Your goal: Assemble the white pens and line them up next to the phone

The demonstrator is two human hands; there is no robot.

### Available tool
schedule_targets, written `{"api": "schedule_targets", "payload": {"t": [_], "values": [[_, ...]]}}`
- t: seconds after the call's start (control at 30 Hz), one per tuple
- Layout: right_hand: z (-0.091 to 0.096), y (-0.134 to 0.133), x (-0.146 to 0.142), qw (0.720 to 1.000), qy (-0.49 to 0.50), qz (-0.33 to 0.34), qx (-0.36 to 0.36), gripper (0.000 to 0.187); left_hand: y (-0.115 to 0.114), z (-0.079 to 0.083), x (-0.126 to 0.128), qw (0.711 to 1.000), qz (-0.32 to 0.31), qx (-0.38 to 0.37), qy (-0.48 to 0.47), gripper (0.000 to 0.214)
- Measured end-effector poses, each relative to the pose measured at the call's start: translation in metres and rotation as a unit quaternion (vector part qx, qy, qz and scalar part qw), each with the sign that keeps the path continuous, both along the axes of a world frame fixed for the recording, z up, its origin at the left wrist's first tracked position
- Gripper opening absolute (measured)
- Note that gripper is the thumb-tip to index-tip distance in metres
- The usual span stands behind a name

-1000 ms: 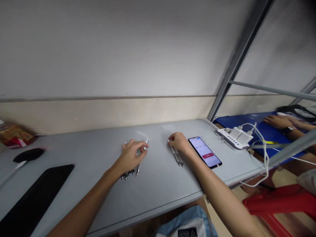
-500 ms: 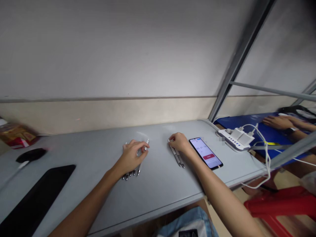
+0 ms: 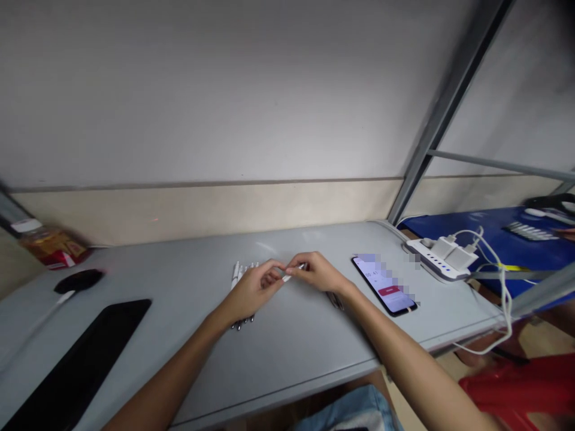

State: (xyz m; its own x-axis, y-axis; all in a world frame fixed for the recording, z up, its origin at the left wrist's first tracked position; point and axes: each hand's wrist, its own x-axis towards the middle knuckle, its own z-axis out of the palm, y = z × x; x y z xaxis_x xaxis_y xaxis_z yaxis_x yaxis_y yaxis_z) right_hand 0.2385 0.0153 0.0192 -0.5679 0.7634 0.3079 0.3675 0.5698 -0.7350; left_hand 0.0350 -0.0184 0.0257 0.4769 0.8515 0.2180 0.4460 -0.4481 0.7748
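My left hand (image 3: 253, 289) and my right hand (image 3: 317, 272) meet over the middle of the grey table (image 3: 179, 281). Both pinch one white pen (image 3: 291, 274) held between them just above the table. Under and behind my left hand lies a row of several white pens (image 3: 240, 274) with metal tips. One or two more pens (image 3: 336, 300) lie under my right wrist.
A phone (image 3: 385, 285) with a lit screen lies right of my right hand. A white power strip (image 3: 438, 261) with chargers and cables sits at the table's right end. A black pad (image 3: 76, 365), a dark mouse (image 3: 78, 280) and a snack bag (image 3: 54, 246) are at the left.
My hands, apart before and each on its own group of pens, have come together at the middle holding one pen. The view has shifted slightly to the left.
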Motion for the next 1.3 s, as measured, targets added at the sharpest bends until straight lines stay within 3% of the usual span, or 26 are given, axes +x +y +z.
{"api": "schedule_targets", "payload": {"t": [0.2,0.4,0.63,0.87,0.93,1.1,1.3], "values": [[-0.004,0.007,0.008,0.999,0.009,0.013,-0.047,0.033,0.003,-0.005,-0.003,0.999,0.033,0.007,0.022,0.023],[-0.002,0.008,0.012,0.991,0.054,-0.077,-0.099,0.037,0.007,-0.009,-0.009,0.982,0.06,0.126,0.125,0.024],[0.0,0.007,0.013,0.956,0.075,-0.023,-0.283,0.049,0.012,-0.013,-0.013,0.963,0.073,0.206,0.161,0.026],[0.005,0.004,0.011,0.928,0.116,-0.004,-0.354,0.047,0.014,-0.013,-0.013,0.922,0.089,0.291,0.239,0.025],[0.006,0.002,0.009,0.938,0.123,0.01,-0.323,0.046,0.014,-0.012,-0.013,0.915,0.102,0.306,0.242,0.025],[-0.001,0.001,0.001,0.986,0.081,-0.004,-0.144,0.047,0.015,-0.007,-0.019,0.917,0.119,0.303,0.23,0.024],[-0.004,-0.005,-0.004,0.998,0.027,-0.046,0.017,0.038,0.017,-0.005,-0.026,0.941,0.104,0.247,0.206,0.023]]}}
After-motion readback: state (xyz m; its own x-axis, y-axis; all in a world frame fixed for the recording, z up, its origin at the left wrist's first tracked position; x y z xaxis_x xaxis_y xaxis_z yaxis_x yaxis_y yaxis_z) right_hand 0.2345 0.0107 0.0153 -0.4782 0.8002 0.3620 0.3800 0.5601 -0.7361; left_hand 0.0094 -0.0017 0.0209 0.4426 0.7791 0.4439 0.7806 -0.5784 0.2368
